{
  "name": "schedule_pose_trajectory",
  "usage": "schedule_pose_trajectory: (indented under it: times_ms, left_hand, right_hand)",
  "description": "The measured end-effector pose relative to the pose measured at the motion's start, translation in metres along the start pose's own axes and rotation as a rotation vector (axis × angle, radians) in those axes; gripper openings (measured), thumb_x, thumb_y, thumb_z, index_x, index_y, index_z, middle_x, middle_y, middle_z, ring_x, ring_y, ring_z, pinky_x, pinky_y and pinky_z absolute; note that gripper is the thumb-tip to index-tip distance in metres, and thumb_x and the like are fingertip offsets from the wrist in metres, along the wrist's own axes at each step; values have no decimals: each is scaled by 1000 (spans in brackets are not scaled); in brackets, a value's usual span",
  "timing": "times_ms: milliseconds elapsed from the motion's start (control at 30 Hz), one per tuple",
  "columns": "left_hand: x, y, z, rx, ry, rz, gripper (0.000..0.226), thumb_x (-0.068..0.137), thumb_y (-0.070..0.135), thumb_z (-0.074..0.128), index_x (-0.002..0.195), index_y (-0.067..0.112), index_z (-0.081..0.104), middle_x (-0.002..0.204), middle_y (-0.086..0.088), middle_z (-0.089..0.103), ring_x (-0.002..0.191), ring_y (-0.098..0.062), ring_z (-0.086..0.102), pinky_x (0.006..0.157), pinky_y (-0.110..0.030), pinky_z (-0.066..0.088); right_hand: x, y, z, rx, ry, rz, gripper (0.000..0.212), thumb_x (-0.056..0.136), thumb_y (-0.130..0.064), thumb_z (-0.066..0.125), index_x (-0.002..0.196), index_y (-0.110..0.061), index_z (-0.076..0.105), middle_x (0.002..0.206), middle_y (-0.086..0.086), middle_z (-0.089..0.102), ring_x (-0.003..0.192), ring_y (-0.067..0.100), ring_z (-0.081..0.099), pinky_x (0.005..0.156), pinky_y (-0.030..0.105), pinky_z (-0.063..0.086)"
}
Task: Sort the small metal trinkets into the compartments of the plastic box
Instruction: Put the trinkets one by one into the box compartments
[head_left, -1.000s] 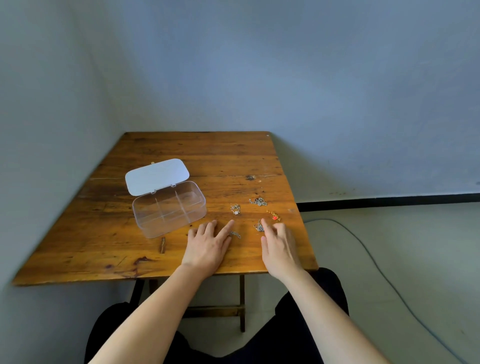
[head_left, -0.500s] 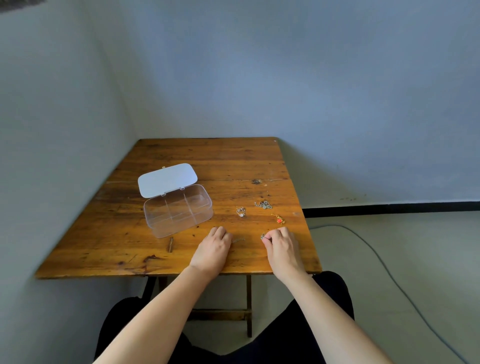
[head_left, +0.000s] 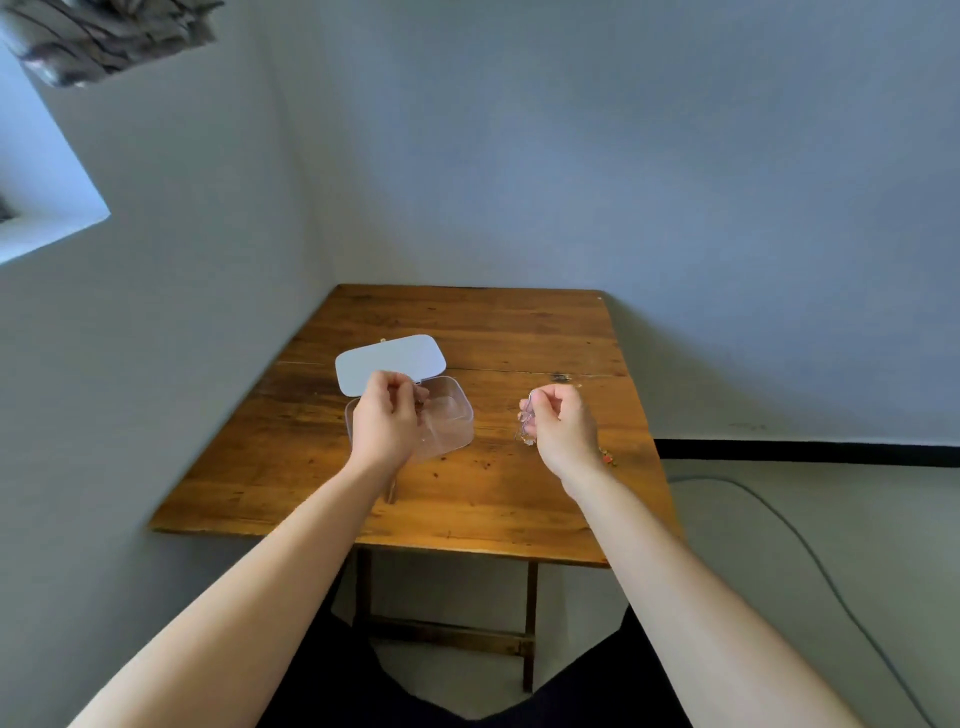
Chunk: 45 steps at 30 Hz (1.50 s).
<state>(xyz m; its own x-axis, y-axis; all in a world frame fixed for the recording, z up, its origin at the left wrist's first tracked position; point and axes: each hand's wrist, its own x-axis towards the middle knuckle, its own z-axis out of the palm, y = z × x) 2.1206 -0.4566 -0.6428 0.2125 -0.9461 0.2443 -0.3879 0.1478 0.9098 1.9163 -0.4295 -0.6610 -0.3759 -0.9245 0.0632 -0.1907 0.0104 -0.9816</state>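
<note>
A clear plastic box (head_left: 452, 415) with inner dividers stands on the wooden table (head_left: 467, 322), its white lid (head_left: 389, 361) folded back. My left hand (head_left: 387, 421) hovers over the box, fingertips pinched together on something small that I cannot make out. My right hand (head_left: 561, 423) is raised to the right of the box, pinching a silver chain trinket (head_left: 525, 428) that dangles below the fingers. A small orange and gold trinket (head_left: 607, 459) lies on the table by my right wrist. Other trinkets are hidden behind my right hand.
The table stands in a corner with walls behind and to the left. A grey cable (head_left: 779, 525) runs across the floor on the right. A dark knot (head_left: 560, 376) marks the wood behind my right hand.
Both hands have lifted off the table's front part. The left moved up over the box; the right rose with a chain trinket in its pinch. The camera tilted upward.
</note>
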Motion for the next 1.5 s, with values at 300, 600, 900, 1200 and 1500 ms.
schedule_pose_trajectory:
  times_ms: [300,600,900,1200,1500]
  left_hand:
    - [81,2,-38,-139,106,-113,13,100,16,47,106,11,58,91,-4,73,85,-19,72,76,-37,61]
    - [109,-51,-28,-39,21,-331,11,99,13,48,98,12,59,93,-11,72,83,-20,71,73,-40,62]
    - [118,-77,-27,300,-102,-350,18,97,9,49,110,14,60,103,-10,67,93,-27,66,82,-45,61]
    - [101,-61,-40,402,-127,-196,24,98,12,48,118,12,61,116,-7,65,95,-20,57,72,-30,50]
    - [45,-36,-3,553,-128,129,29,98,16,51,125,11,59,128,-12,59,113,-27,56,96,-46,51]
  right_hand:
    - [57,-59,61,368,-134,120,16,103,-25,54,112,-12,56,106,8,71,96,18,73,86,32,60]
    - [81,-37,150,255,-217,299,14,102,-22,57,114,-15,56,109,10,69,95,19,72,81,30,62]
    - [83,-4,187,-257,-329,295,16,95,-32,55,82,-30,65,90,-10,67,88,15,65,85,40,60]
    - [75,-25,155,-181,-381,280,31,99,-18,52,127,-14,65,127,6,64,116,25,61,101,45,52]
    - [53,-20,47,-273,-294,116,17,97,-18,56,108,-25,67,107,-3,67,102,19,64,93,45,56]
